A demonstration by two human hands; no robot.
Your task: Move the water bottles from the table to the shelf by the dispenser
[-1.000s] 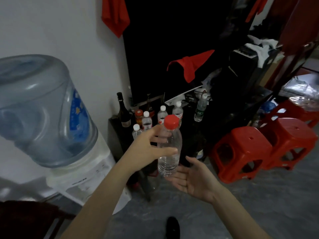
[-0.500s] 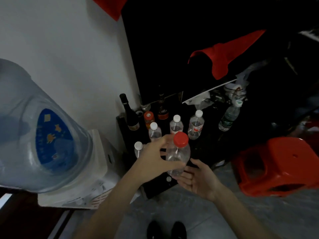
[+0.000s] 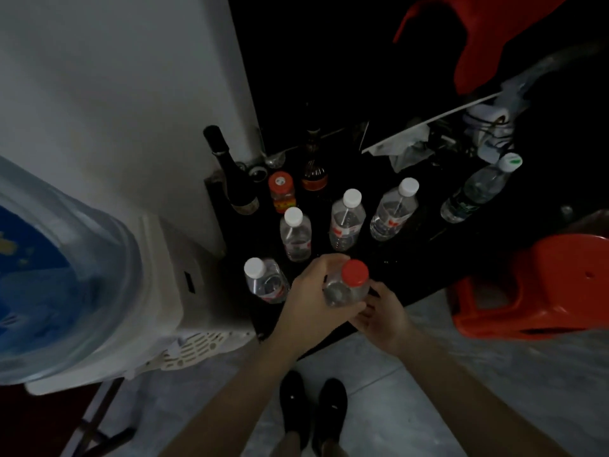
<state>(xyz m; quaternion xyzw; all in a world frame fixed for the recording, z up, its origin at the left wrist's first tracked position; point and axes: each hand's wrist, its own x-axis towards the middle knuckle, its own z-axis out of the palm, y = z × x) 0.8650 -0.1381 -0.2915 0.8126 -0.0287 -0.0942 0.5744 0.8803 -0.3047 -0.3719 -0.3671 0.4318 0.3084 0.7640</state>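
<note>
My left hand [image 3: 313, 298] grips a clear water bottle with a red cap [image 3: 349, 286], held upright just over the front edge of the low dark shelf [image 3: 412, 275]. Beside and under the bottle's base, my right hand [image 3: 384, 313] has its fingers touching it. Several white-capped water bottles stand on the shelf: one [image 3: 263, 282] next to my left hand, one [image 3: 295, 237] behind it, two more [image 3: 346, 221] [image 3: 393, 209] further right. The water dispenser [image 3: 158, 291] with its big blue jug [image 3: 49, 275] stands left of the shelf.
At the back of the shelf stand a dark wine bottle [image 3: 230, 176], an orange-lidded jar [image 3: 281, 192], a brown bottle [image 3: 313, 173] and a green-capped bottle [image 3: 478, 189]. A red plastic stool [image 3: 534, 288] sits to the right. My black shoes [image 3: 313, 413] are on the grey floor.
I have stepped closer and my view has tilted down. My left hand has lowered the red-capped bottle toward the shelf's front edge, and my right hand has closed in under it.
</note>
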